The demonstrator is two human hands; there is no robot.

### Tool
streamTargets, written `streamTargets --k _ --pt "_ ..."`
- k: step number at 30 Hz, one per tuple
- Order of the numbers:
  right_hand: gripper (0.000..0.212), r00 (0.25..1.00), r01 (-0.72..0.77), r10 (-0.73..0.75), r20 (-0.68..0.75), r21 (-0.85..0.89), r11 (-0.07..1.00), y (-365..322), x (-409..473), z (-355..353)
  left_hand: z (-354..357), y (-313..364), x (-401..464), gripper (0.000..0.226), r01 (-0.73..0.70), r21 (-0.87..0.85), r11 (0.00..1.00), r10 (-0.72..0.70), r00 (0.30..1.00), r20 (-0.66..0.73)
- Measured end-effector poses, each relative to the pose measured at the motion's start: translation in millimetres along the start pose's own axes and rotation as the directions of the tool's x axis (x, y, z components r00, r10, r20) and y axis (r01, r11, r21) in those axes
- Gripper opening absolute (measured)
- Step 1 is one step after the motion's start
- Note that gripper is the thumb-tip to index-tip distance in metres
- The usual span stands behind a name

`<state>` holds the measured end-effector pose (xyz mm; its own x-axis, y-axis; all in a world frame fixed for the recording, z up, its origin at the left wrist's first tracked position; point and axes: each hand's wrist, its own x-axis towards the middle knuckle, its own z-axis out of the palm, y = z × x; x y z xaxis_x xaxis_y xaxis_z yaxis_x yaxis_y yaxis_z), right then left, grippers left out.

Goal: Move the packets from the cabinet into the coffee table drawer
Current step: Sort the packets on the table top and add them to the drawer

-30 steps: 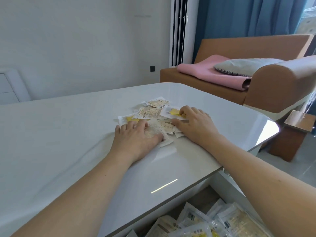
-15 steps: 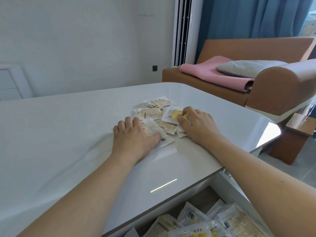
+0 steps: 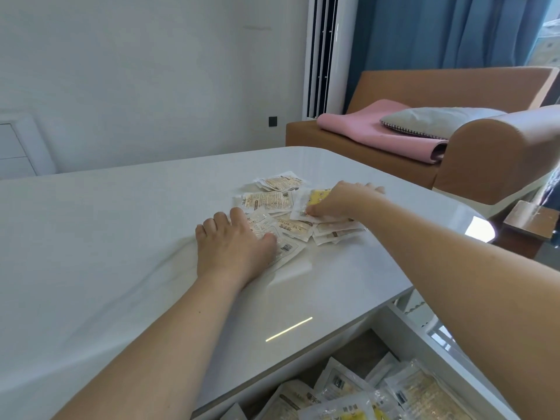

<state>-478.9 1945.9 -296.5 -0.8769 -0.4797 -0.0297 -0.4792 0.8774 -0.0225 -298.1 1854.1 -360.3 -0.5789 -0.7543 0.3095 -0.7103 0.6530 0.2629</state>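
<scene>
Glossy white tabletop [image 3: 121, 253], smooth and rounded at the corner, fills the foreground; behind it stand a tan sofa [image 3: 454, 140] with a pink blanket [image 3: 372, 131] and grey cushion [image 3: 436, 119], and blue curtains [image 3: 439, 34]. A loose pile of packets [image 3: 269, 201] lies on the tabletop between the two hands, overlapping one another. Left hand [image 3: 233, 247] lies flat with fingers spread, pressing the near edge of the pile against the surface. Right hand [image 3: 339, 201] curls over the far side, thumb and fingers pinching a yellow packet [image 3: 318, 197] together with those beneath it. Below the table edge an open drawer [image 3: 472, 386] already holds more packets [image 3: 348, 395].

The packets are thin, flat, rectangular sachets of clear and printed film with sealed margins. By appearance they are light, limp and slippery, likely to slide over each other and over the polished surface; they seem unlikely to break, though they may crease. A sound hold would probably be to gather them inward from both sides and pinch the stack across its sealed edges, or to sweep them along the tabletop toward the drawer.
</scene>
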Motion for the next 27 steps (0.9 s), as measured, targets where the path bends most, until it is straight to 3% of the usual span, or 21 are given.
streamTargets --k 4,6,8,11,15,17,22,25,27 --pt "0.037 0.991 0.018 -0.037 0.129 0.146 0.989 -3 0 -16 0 0 0 0.05 0.015 -0.027 1.0 -0.016 0.999 -0.031" --pt "0.02 0.986 0.031 -0.095 0.141 0.4 0.916 3 -1 -18 -1 0 0 0.047 0.028 -0.031 0.999 -0.03 0.999 -0.039" --pt "0.024 0.991 0.011 -0.086 0.1 0.586 0.81 11 -1 -17 -2 1 0 0.043 0.04 -0.044 0.998 -0.043 0.998 -0.056" --pt "0.02 0.998 -0.054 0.022 0.055 0.685 0.727 17 3 -14 -4 0 1 0.043 0.055 -0.119 0.991 -0.065 0.994 -0.083" --pt "0.01 0.991 -0.075 0.137 -0.006 0.809 0.583 25 2 -19 -3 -6 2 0.058 0.055 -0.374 0.926 -0.099 0.99 -0.099" --pt "0.019 0.989 -0.038 0.143 -0.041 0.859 0.51 33 -3 -24 -2 -10 3 0.06 0.054 -0.484 0.873 -0.111 0.99 -0.089" --pt "0.024 0.985 0.165 0.017 -0.173 0.959 0.232 62 -51 -49 -12 -15 1 0.047 0.051 -0.627 0.777 -0.124 0.99 -0.074" --pt "0.031 0.974 0.131 -0.188 -0.122 0.991 0.034 89 -100 -46 -30 -6 -21 0.043 0.106 -0.8 0.59 -0.165 0.986 0.009" --pt "0.034 0.947 0.057 -0.317 -0.053 0.998 0.003 111 -131 -31 -47 7 -45 0.04 0.079 -0.882 0.464 -0.169 0.986 0.0"
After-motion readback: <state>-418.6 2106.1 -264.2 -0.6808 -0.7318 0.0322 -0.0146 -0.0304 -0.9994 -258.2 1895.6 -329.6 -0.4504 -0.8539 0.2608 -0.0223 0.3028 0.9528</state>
